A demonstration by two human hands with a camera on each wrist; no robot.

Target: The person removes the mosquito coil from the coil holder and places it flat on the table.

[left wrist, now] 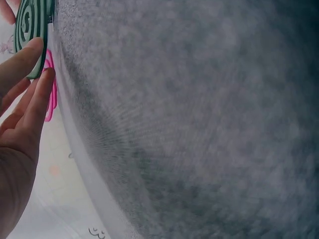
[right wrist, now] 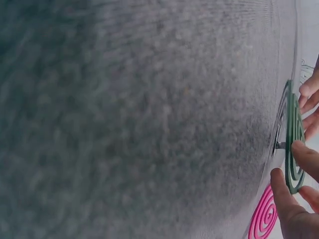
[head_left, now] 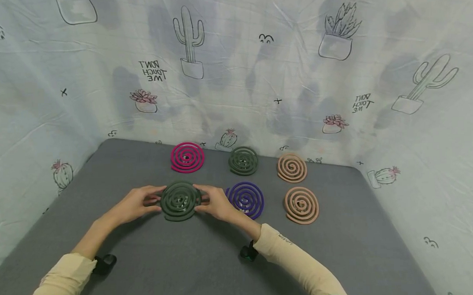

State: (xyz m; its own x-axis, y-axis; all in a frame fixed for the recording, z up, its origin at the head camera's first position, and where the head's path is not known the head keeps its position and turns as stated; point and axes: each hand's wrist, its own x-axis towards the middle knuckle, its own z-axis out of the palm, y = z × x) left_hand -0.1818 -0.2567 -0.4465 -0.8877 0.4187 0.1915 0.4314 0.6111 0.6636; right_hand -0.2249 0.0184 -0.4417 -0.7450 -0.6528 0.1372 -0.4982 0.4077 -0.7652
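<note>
Both hands hold a dark green mosquito coil (head_left: 180,202) by its opposite edges, with its flat face toward the head camera. My left hand (head_left: 136,205) pinches the left edge; in the left wrist view the thumb lies on the face of the coil (left wrist: 29,30) and the fingers are behind it. At the right edge, my right hand (head_left: 218,204) pinches with thumb and fingers. The right wrist view shows the coil (right wrist: 290,129) edge-on, raised off the table. Close behind it lies a pink coil (head_left: 187,169), and a purple coil (head_left: 244,185) is just beyond my right hand.
Another green coil (head_left: 243,173) lies in the back row, with a tan coil (head_left: 292,180) to its right. A second tan coil (head_left: 302,222) sits in front of that one. The grey table (head_left: 178,264) ends at a printed cloth wall (head_left: 237,77) behind and at both sides.
</note>
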